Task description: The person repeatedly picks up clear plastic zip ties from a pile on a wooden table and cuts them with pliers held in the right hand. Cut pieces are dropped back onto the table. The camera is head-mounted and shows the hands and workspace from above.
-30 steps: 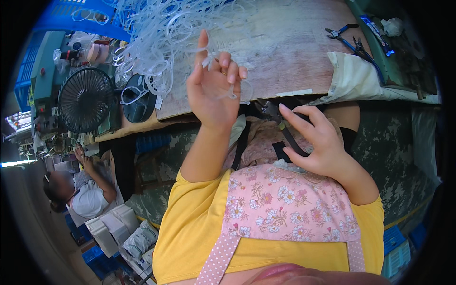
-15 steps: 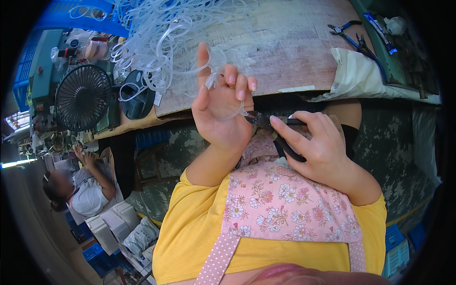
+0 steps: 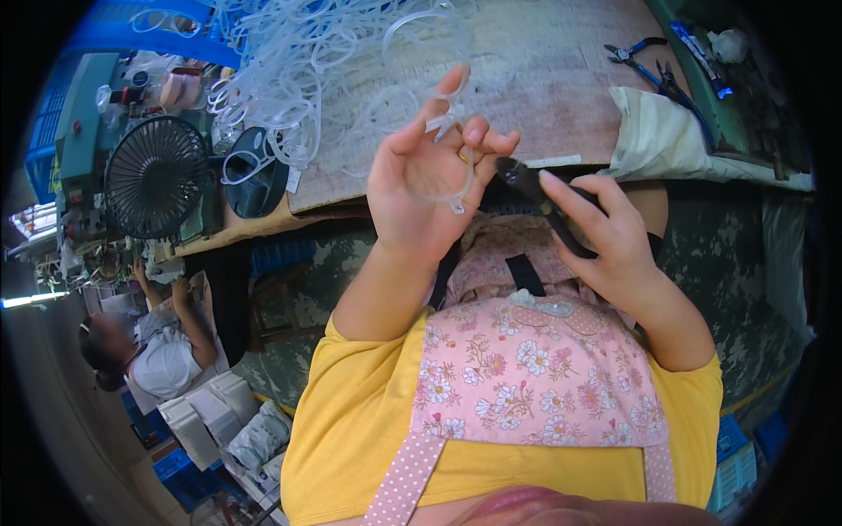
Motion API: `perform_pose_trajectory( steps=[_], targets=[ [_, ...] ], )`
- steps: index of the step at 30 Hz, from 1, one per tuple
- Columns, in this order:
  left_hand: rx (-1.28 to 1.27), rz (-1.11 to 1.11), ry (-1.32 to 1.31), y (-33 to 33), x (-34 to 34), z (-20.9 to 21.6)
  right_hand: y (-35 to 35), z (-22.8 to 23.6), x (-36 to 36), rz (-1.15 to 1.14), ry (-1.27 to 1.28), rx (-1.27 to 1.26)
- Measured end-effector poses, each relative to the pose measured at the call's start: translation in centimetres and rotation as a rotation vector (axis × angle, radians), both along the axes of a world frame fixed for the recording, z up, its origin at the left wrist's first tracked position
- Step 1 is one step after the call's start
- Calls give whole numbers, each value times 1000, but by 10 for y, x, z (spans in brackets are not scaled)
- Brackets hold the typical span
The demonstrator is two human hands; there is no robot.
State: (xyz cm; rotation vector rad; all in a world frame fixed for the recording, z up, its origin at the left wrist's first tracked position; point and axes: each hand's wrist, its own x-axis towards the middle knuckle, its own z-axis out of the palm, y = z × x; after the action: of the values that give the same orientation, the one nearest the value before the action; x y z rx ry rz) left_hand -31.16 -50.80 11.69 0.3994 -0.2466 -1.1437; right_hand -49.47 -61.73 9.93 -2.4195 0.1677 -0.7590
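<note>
My left hand, palm turned up, holds a clear plastic piece with thin curved loops between the fingers. One loop lies across the palm, and another part sticks up past the index finger. In my right hand is a pair of black-handled cutting pliers. Their jaws point toward my left fingers, just right of the plastic piece and apart from it. A large tangled heap of similar clear plastic loops lies on the worktable beyond my left hand.
A black fan stands at the left by a green machine. Blue-handled pliers, a second pair and a white cloth lie at the far right. A blue crate is at the back left. A co-worker sits at lower left.
The pliers have drawn away from the plastic piece, up and to the right. My left hand has shifted right and slightly up, and the piece has turned in its fingers.
</note>
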Motion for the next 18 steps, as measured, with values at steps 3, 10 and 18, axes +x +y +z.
perform_pose_trajectory(
  steps=[3, 10, 18],
  targets=[
    [12, 28, -24, -1, -2, -2, 2, 8, -4, 26, 14, 16],
    [-37, 141, -136, 0, -9, -2, 9, 9, -8, 118, 132, -69],
    [-47, 308, -242, 1, -13, -6, 9, 9, -6, 171, 102, 220]
  ],
)
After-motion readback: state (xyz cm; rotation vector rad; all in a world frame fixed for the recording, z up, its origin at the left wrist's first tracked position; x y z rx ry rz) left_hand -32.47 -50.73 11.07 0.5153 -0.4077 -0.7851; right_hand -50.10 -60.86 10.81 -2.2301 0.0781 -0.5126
